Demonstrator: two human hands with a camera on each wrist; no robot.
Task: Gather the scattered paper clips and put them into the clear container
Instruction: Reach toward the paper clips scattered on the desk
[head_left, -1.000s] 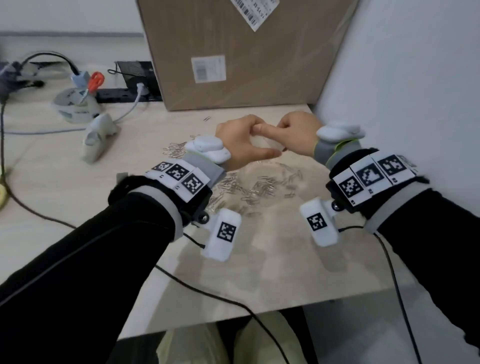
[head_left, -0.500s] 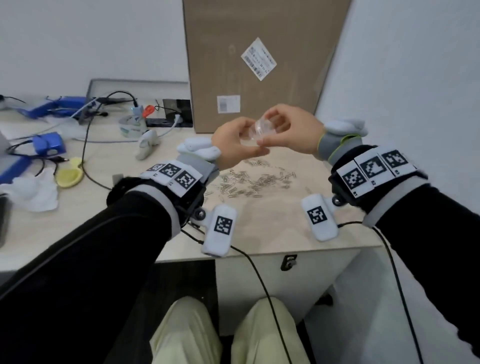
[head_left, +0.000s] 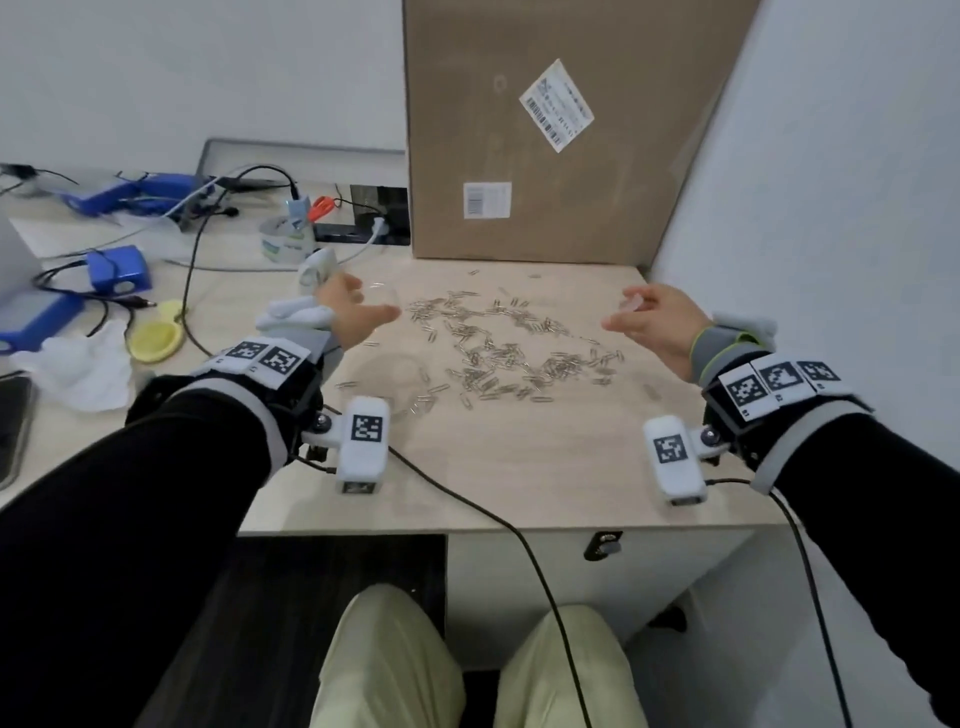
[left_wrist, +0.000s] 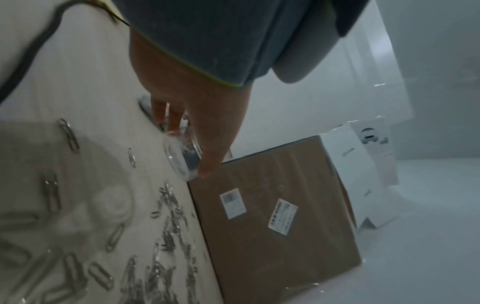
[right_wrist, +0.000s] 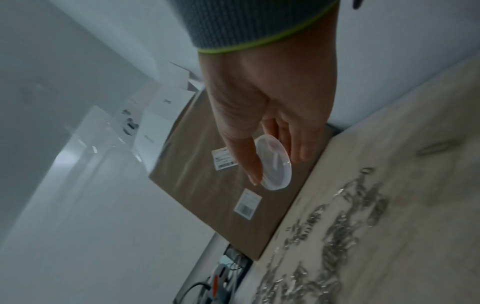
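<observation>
Several silver paper clips (head_left: 509, 353) lie scattered over the middle of the wooden desk (head_left: 519, 467). My left hand (head_left: 371, 299) holds the small clear container (head_left: 384, 293) just left of the pile; in the left wrist view the container (left_wrist: 184, 156) sits between thumb and fingers of the left hand (left_wrist: 187, 152), above the desk. My right hand (head_left: 623, 312) hovers right of the clips and pinches the round translucent lid (head_left: 631, 301). In the right wrist view the lid (right_wrist: 275, 162) is held between thumb and fingers of the right hand (right_wrist: 278, 166).
A tall cardboard box (head_left: 545, 156) stands at the back of the desk, with a white wall (head_left: 831, 208) close on the right. To the left lie cables (head_left: 192, 270), blue devices (head_left: 117, 270), a tape roll (head_left: 285, 241), a yellow disc (head_left: 156, 340) and crumpled tissue (head_left: 83, 369).
The two hands, joined on the container a moment ago, have pulled apart. The lid went right with the right hand, and the container went left with the left hand.
</observation>
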